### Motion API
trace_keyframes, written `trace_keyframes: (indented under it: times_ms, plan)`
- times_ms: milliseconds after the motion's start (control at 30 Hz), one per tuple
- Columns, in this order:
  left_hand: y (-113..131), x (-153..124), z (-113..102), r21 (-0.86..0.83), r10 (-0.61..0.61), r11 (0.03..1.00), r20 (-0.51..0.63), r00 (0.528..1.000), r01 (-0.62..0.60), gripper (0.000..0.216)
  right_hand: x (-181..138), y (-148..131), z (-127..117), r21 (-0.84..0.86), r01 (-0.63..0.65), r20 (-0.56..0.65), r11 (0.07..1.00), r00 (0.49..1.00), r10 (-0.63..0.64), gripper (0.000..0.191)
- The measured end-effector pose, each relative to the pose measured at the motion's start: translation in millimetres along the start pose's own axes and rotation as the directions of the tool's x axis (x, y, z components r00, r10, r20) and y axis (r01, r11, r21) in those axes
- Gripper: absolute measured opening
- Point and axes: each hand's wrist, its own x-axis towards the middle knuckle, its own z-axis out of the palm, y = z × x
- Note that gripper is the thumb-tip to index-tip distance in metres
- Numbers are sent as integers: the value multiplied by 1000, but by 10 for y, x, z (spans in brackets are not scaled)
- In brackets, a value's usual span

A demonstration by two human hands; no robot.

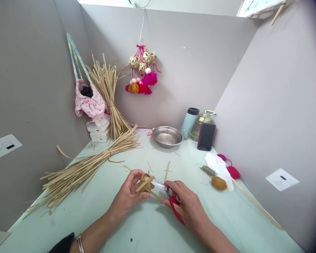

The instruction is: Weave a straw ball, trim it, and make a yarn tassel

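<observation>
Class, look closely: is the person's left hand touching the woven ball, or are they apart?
Touching: the head view plainly shows the left hand holding the woven ball between thumb and fingers.

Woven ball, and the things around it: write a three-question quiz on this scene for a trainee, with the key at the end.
1. What does the left hand hold?
A) a smartphone
B) a woven ball
C) a pompom
2. True or false: the metal bowl stands to the left of the black-lidded tumbler.
3. Fill in: the right hand holds red-handled ____.

Key: 1. B; 2. True; 3. scissors.
</observation>
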Motion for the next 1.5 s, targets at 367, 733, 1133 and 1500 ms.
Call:
trace_keyframes:
  times_ms: [367, 733, 1133, 1500]
  plan:
    - [-29, 20, -35, 47, 30, 998, 17, 999, -31, 44, 3, 86, -63, -126, 99, -14, 987, 995, -102, 33]
    - [-192, 18, 1, 79, 30, 996, 49, 998, -34, 42, -3, -21, -2, -160, 77, 14, 984, 997, -76, 36]
    - [-255, 11, 0, 89, 14, 996, -18, 1000, -12, 42, 10, -66, 37, -137, 5, 156, 991, 988, 17, 33]
    - [-207, 24, -66, 124, -16, 992, 92, 996, 5, 41, 17, 24, 11, 140, -73, 137, 987, 989, 53, 32]
